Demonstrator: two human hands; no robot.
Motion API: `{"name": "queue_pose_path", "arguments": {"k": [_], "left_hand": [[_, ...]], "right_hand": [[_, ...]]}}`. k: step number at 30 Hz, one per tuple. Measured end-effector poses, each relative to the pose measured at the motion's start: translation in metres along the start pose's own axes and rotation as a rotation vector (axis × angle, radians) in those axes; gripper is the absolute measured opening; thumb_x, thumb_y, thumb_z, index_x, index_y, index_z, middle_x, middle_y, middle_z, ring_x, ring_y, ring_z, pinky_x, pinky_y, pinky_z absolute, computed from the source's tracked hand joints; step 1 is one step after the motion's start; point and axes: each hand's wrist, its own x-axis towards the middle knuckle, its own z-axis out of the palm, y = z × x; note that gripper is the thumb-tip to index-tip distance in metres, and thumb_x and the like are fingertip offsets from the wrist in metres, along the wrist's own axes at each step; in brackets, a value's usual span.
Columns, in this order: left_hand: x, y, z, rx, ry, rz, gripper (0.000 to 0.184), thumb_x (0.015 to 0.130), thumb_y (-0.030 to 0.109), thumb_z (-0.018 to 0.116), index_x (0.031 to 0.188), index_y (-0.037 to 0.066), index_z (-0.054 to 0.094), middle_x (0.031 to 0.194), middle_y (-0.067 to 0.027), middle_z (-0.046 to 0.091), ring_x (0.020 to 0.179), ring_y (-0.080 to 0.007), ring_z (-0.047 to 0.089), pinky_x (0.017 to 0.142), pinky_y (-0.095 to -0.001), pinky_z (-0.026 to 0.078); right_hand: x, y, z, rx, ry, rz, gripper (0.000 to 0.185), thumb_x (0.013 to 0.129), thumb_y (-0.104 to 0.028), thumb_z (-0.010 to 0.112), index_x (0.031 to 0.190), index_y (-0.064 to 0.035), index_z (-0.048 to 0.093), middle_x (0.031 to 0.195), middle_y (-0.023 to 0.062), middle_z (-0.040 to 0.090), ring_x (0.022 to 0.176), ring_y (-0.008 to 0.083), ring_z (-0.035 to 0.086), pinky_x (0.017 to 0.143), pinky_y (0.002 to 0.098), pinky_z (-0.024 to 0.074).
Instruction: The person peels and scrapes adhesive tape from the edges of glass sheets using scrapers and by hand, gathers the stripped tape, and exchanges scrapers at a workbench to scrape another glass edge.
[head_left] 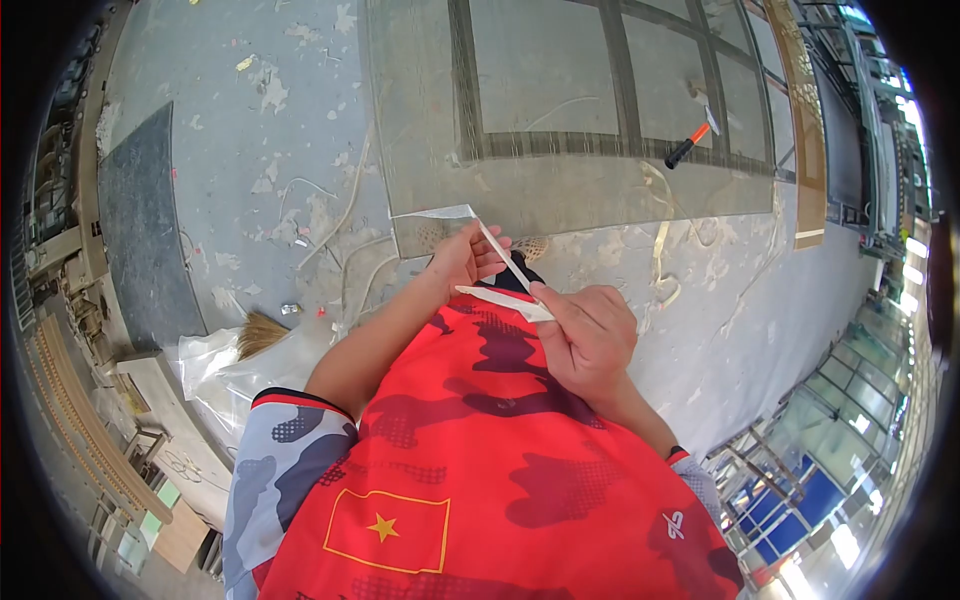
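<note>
My right hand is closed, with thumb and forefinger pinching a thin white strip that looks like peeled tape or film. One end of the strip folds back toward my shirt, and the other runs up past my left fingers, bends sharply and trails to the left. My left hand is turned palm up beside the strip, its fingers loosely curled and apart; nothing shows gripped in it. Beyond both hands lies a large clear sheet, glass-like, with a dark grid frame visible there.
A tool with an orange and black handle rests on the sheet. Peeled strips curl on the grey, patchy floor. At left are a dark panel, a brush and clear plastic. A brown board stands at right.
</note>
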Motion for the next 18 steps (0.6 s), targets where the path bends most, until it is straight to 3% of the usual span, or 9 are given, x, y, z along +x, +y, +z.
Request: {"name": "queue_pose_path", "arguments": {"k": [6, 9, 12, 15, 18], "left_hand": [[-0.012, 0.006, 0.007, -0.164, 0.141, 0.112, 0.036, 0.108, 0.035, 0.042, 0.119, 0.007, 0.061, 0.109, -0.0097, 0.071, 0.094, -0.021, 0.071, 0.08, -0.0369, 0.061], [-0.021, 0.006, 0.002, -0.189, 0.145, 0.09, 0.03, 0.106, 0.032, 0.047, 0.118, 0.009, 0.062, 0.107, -0.0074, 0.071, 0.094, -0.0195, 0.07, 0.079, -0.036, 0.061], [-0.036, 0.007, 0.002, -0.236, 0.143, 0.065, 0.026, 0.105, 0.032, 0.051, 0.111, 0.011, 0.066, 0.1, -0.005, 0.072, 0.087, -0.0164, 0.07, 0.075, -0.0314, 0.061], [-0.057, 0.012, 0.002, -0.243, 0.072, 0.042, 0.025, 0.104, 0.033, 0.053, 0.109, 0.012, 0.066, 0.098, -0.0053, 0.072, 0.086, -0.0163, 0.072, 0.07, -0.0305, 0.062], [-0.083, 0.017, 0.009, -0.244, 0.036, 0.028, 0.027, 0.104, 0.033, 0.053, 0.111, 0.01, 0.066, 0.098, -0.0065, 0.073, 0.084, -0.017, 0.073, 0.066, -0.0306, 0.062]], "right_hand": [[0.004, -0.01, -0.01, 0.02, 0.007, -0.031, 0.029, 0.073, -0.004, 0.072, 0.102, -0.0012, 0.076, 0.073, 0.0067, 0.065, 0.064, 0.0237, 0.059, 0.064, 0.0334, 0.0474], [0.003, -0.011, -0.017, 0.056, -0.008, -0.003, 0.028, 0.075, -0.005, 0.072, 0.102, -0.0004, 0.076, 0.073, 0.007, 0.064, 0.065, 0.0236, 0.059, 0.063, 0.0333, 0.0474], [0.005, -0.01, -0.027, 0.072, 0.001, 0.004, 0.036, 0.069, -0.003, 0.073, 0.106, -0.0028, 0.076, 0.079, 0.0043, 0.067, 0.063, 0.0217, 0.06, 0.062, 0.0339, 0.0463], [0.012, -0.013, -0.039, 0.113, 0.034, 0.015, 0.035, 0.067, 0.0, 0.071, 0.102, 0.0006, 0.076, 0.071, 0.0063, 0.064, 0.06, 0.022, 0.059, 0.059, 0.0335, 0.0449], [0.018, -0.019, -0.054, 0.186, 0.129, 0.027, 0.026, 0.072, -0.003, 0.071, 0.098, 0.0027, 0.075, 0.071, 0.0091, 0.064, 0.058, 0.0221, 0.058, 0.055, 0.0341, 0.0435]]}}
